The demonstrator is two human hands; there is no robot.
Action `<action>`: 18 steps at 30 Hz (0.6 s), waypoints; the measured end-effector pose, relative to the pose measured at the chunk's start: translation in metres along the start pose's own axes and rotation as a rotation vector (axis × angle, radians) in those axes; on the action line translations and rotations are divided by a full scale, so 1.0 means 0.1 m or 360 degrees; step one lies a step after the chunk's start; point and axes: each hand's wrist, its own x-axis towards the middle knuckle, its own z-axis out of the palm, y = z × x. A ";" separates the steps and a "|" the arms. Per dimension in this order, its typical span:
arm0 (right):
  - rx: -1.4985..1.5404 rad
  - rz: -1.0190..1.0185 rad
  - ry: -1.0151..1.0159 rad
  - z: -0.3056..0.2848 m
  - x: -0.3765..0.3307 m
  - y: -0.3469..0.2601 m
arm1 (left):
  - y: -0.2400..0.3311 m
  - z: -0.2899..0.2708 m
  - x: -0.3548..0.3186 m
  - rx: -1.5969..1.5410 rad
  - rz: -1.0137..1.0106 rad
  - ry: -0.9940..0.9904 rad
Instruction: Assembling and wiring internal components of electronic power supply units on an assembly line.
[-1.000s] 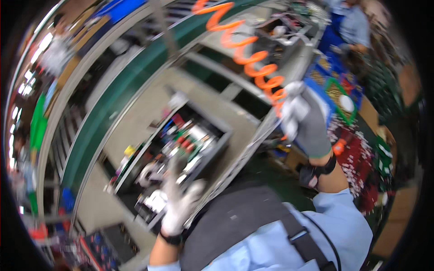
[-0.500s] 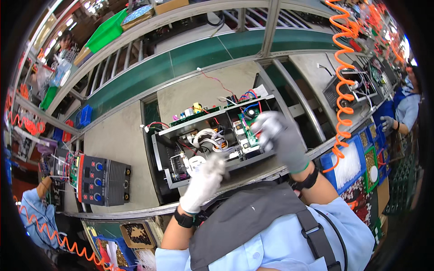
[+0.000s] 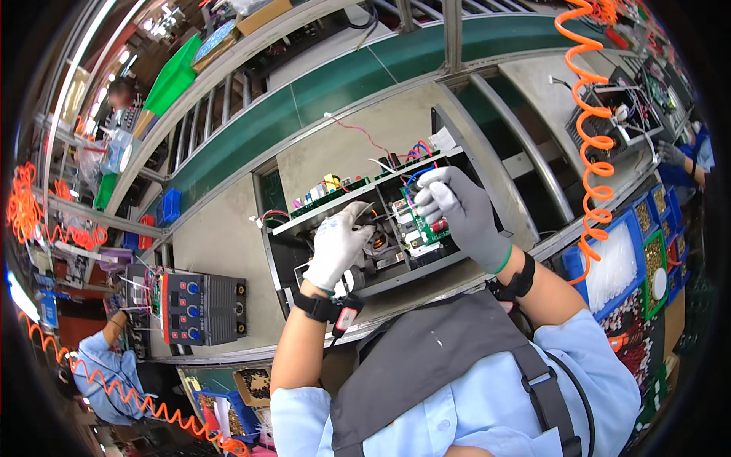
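Observation:
An elongated dark metal chassis (image 3: 396, 283) lies before me, with wiring and electronic parts inside. My left hand (image 3: 339, 245), in a white glove, reaches into its left half, fingers curled beside a copper-coloured coil (image 3: 378, 242). White-sleeved wires there are mostly covered by that hand, and what its fingertips hold is hidden. Over the right half, my right hand (image 3: 466, 212), in a grey-and-white glove, has its fingers bent together above a green circuit board (image 3: 415, 228). Blue and red wires (image 3: 419, 175) run close to its fingertips; anything pinched there is too small to make out.
A welding-machine-like unit with blue knobs (image 3: 202, 309) stands at left, near a co-worker (image 3: 106, 373). An orange coiled hose (image 3: 596, 167) hangs at right. Blue bins (image 3: 609, 255) of small parts flank me on the right. Metal rollers (image 3: 525, 152) cross the line.
My left hand has moved forward from the chassis's near edge to its interior wiring. My right hand has shifted slightly, its fingers now bent by the blue wires. The view has turned a little.

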 end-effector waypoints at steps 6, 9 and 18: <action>-0.0053 -0.0010 -0.0135 0.21 0.11 0.14 | -0.03 0.07 -0.06 -0.0032 0.0061 0.0067; -0.0201 -0.0146 -0.0170 0.26 0.11 0.26 | -0.06 0.09 -0.05 -0.0044 0.0113 0.0063; -0.1119 -0.0462 -0.0445 0.08 0.23 0.49 | -0.01 -0.06 0.12 0.0033 0.0004 -0.0359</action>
